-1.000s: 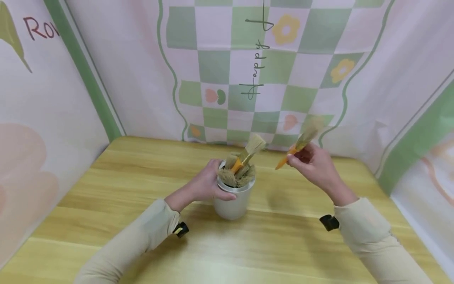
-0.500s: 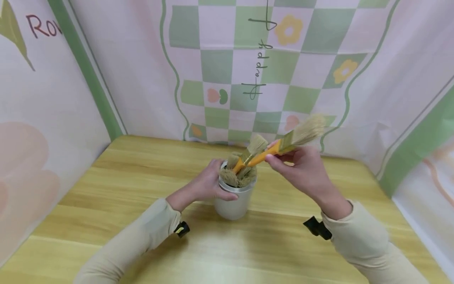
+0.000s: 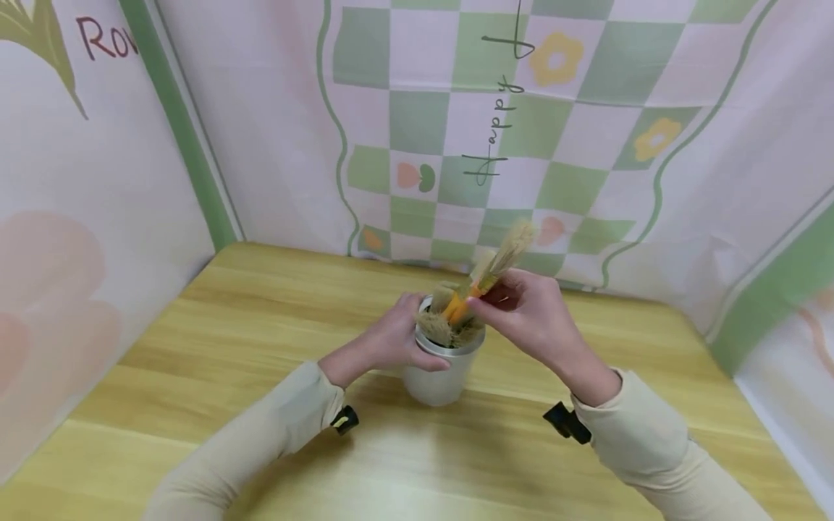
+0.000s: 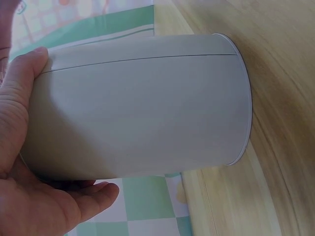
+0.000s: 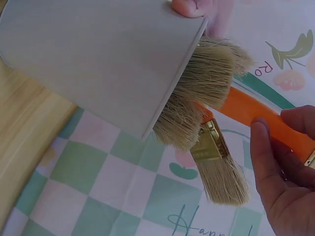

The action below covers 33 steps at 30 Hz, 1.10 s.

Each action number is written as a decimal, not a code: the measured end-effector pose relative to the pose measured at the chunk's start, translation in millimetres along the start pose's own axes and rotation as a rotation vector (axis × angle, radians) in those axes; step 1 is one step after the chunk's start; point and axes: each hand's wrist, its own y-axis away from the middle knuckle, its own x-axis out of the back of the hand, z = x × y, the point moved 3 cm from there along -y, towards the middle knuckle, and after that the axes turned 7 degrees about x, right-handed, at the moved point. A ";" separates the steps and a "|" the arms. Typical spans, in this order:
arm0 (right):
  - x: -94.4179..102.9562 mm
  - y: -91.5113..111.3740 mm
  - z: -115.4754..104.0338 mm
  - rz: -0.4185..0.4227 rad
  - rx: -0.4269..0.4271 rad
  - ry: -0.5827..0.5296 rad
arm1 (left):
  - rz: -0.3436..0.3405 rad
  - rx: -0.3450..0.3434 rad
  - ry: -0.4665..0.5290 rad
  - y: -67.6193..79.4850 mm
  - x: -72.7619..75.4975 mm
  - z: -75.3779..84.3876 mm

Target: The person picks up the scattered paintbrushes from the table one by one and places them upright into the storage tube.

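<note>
A pale grey cylindrical can stands on the wooden table, filled with several bristle brushes. My left hand grips the can near its rim, thumb on the near side and fingers round the far side. In the left wrist view the can's wall fills the middle. My right hand pinches a paintbrush by its orange handle, bristles up, handle end at the can's mouth among the others. Another brush with a brass ferrule sticks out of the can beside it.
The light wood table runs back to a cloth backdrop with green checks and flowers. Patterned side panels stand left and right. Black wrist cameras sit under both cuffs.
My right hand has brought the paintbrush leftward from the right side to the can, turning its bristles more upright. The left hand keeps its hold on the can.
</note>
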 end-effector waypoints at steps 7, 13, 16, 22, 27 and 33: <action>-3.6 0.8 3.7 -0.017 0.004 0.072 | -0.014 0.007 0.021 -2.7 -5.6 0.4; -2.6 0.8 4.5 -0.023 -0.013 0.099 | -0.010 -0.003 0.014 -5.6 -7.0 1.6; -4.7 1.4 7.7 -0.031 -0.049 0.103 | -0.017 -0.018 0.006 -5.3 -7.9 2.4; -20.5 -0.9 14.2 -0.075 -0.078 0.064 | 0.008 0.008 0.005 1.7 -5.4 -6.6; -18.5 4.0 16.9 -0.044 -0.112 0.063 | 0.012 0.002 -0.012 2.7 -4.0 -9.5; -7.9 4.2 16.7 -0.048 -0.151 0.107 | 0.019 -0.024 -0.019 -4.1 -3.1 -2.9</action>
